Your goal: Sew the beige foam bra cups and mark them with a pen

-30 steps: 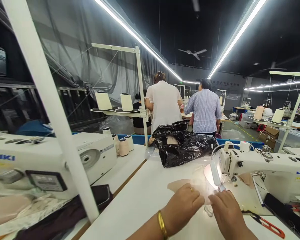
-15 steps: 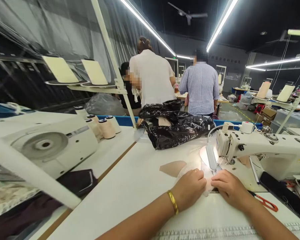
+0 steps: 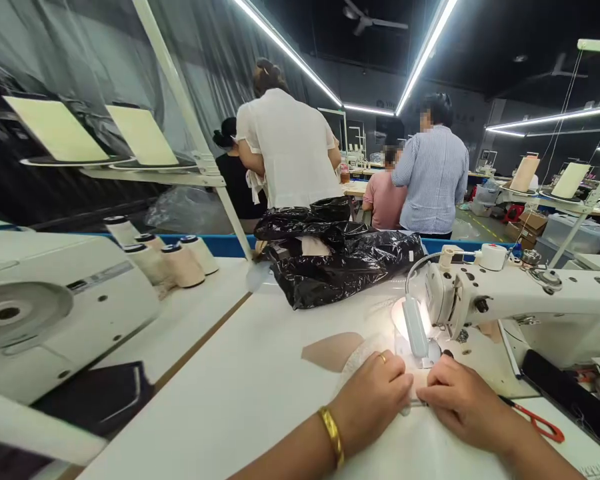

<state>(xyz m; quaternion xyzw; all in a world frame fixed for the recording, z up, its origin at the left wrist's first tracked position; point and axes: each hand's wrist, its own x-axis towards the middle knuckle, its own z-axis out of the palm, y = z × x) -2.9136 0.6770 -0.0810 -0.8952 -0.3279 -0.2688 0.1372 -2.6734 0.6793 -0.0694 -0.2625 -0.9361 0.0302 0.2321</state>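
Note:
Pale, sheer pinkish fabric [image 3: 418,381] lies in front of the sewing machine [image 3: 517,287], under its lit lamp [image 3: 416,327]. My left hand [image 3: 373,395], with a ring and a gold bracelet, has its fingers curled and pressed on the fabric's left part. On the other side, my right hand [image 3: 465,401] pinches the fabric's near edge with bent fingers. Only a small gap separates the two hands. A beige pointed flap [image 3: 330,351] of fabric with a lacy edge spreads out left of my left hand. The needle area is partly hidden by the lamp.
Black plastic bags [image 3: 340,257] lie at the table's back. Red-handled scissors [image 3: 543,423] and a dark flat object [image 3: 565,393] sit right of my right hand. Thread cones [image 3: 183,263] and another machine [image 3: 55,300] stand left. Several people work beyond the table.
The view has shifted, so most things sit differently in frame. A person in a pink top now shows beside the striped shirt. Both hands stay on the fabric, nearly in the same place.

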